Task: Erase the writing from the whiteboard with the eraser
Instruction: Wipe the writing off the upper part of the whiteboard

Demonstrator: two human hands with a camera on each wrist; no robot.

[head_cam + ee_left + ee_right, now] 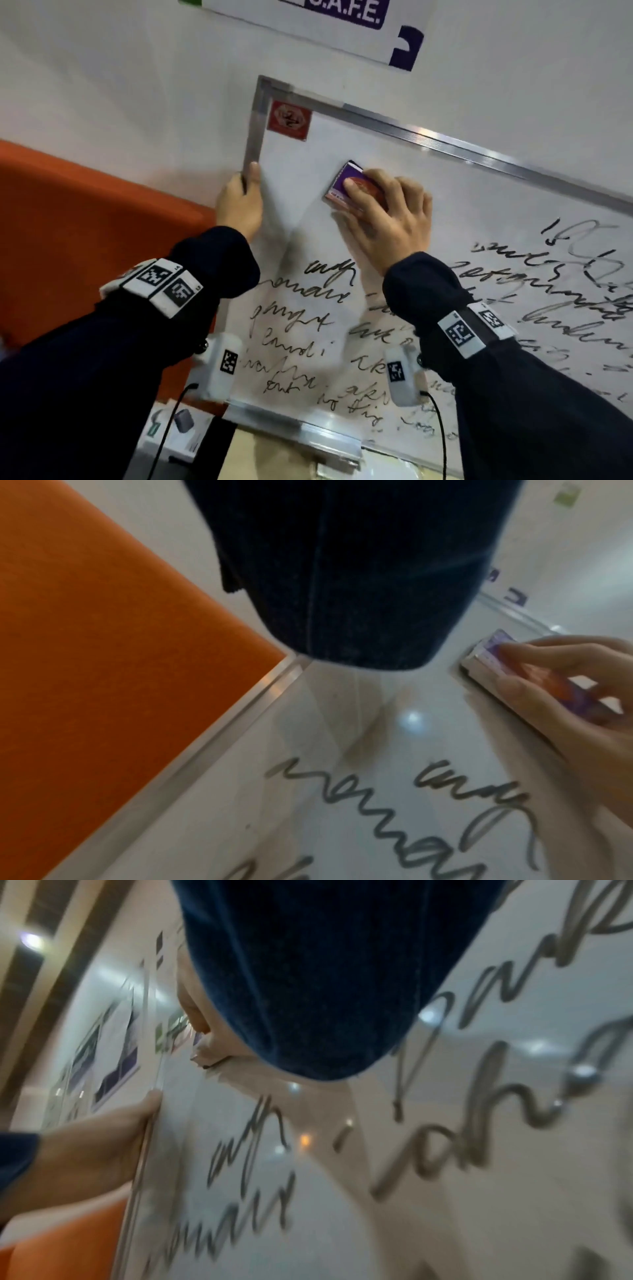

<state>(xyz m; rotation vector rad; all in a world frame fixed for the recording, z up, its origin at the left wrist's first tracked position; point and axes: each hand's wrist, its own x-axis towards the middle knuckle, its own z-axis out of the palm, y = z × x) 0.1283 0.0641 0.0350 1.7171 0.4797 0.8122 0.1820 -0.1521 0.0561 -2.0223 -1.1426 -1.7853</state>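
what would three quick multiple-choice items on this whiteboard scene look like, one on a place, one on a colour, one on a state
1. Where is the purple block eraser on the metal-framed whiteboard?
A. the upper left part
B. the bottom tray
C. the far right edge

2. What colour is the square sticker in the board's top left corner?
A. green
B. red
C. yellow

3. What is the left hand doing?
A. hanging free
B. holding a marker
C. gripping the board's left frame

Answers:
1 A: the right hand holds it on the wiped patch above the black handwriting.
2 B: it shows red in the head view.
3 C: its thumb lies over the frame edge.
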